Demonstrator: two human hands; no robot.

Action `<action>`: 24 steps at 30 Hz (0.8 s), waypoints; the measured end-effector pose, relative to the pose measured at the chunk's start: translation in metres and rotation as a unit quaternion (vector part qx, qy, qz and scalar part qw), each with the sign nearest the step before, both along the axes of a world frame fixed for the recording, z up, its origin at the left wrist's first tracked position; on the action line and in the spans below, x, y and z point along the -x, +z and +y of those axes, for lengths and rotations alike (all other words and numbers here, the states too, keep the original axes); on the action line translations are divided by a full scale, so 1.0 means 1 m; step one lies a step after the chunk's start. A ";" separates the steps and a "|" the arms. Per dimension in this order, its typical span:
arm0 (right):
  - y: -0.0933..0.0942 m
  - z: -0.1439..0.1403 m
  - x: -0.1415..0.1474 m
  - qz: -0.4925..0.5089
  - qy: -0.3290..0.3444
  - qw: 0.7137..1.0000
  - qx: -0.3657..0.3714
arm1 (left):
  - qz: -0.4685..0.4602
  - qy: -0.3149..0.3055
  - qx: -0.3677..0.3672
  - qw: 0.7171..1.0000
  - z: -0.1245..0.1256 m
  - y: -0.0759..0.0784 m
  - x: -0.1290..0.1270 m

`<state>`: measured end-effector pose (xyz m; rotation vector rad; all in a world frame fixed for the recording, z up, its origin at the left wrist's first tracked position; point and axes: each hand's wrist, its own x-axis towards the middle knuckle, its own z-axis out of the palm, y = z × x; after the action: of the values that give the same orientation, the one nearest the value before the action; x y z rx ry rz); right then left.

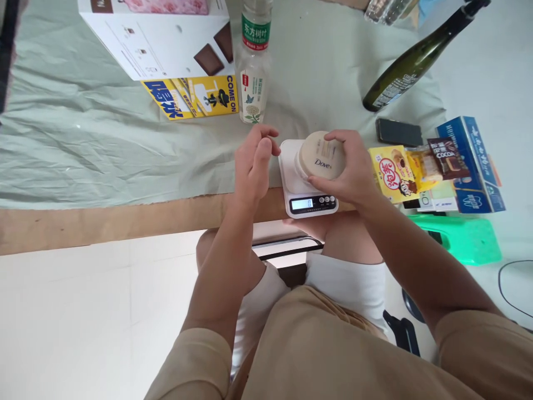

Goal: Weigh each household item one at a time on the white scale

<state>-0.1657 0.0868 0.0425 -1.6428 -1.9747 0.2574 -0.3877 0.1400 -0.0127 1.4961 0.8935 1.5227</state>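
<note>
A round cream Dove jar (pixel 322 155) rests on, or just over, the pan of a small white digital kitchen scale (pixel 291 189) at the table's front edge. My right hand (pixel 352 169) wraps the jar from the right, thumb at its front and fingers over its far rim. My left hand (pixel 254 161) hovers just left of the scale, fingers loosely curled and holding nothing. The scale's display (pixel 302 204) is lit; I cannot read it.
A clear drink bottle (pixel 252 66) stands behind the scale, beside a white box (pixel 166 39) and a yellow carton (pixel 195 97). A dark wine bottle (pixel 412 61), a phone (pixel 398 132) and snack packets (pixel 433 166) lie right. A green stool (pixel 462 239) is below right.
</note>
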 end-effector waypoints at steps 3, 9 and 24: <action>-0.002 0.001 0.000 -0.004 -0.011 1.000 0.005 | 0.005 -0.013 0.006 1.000 -0.001 0.000 0.001; -0.013 -0.004 -0.017 0.083 -0.019 0.996 -0.028 | 0.003 -0.021 0.017 1.000 0.001 0.000 0.001; -0.072 -0.035 -0.038 0.497 -0.215 0.840 -0.027 | 0.153 -0.026 0.061 0.986 0.003 0.000 -0.002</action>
<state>-0.1274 0.0518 -0.0300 -1.4095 -0.8041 0.6979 -0.3858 0.1434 -0.0131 1.6750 1.0951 1.1960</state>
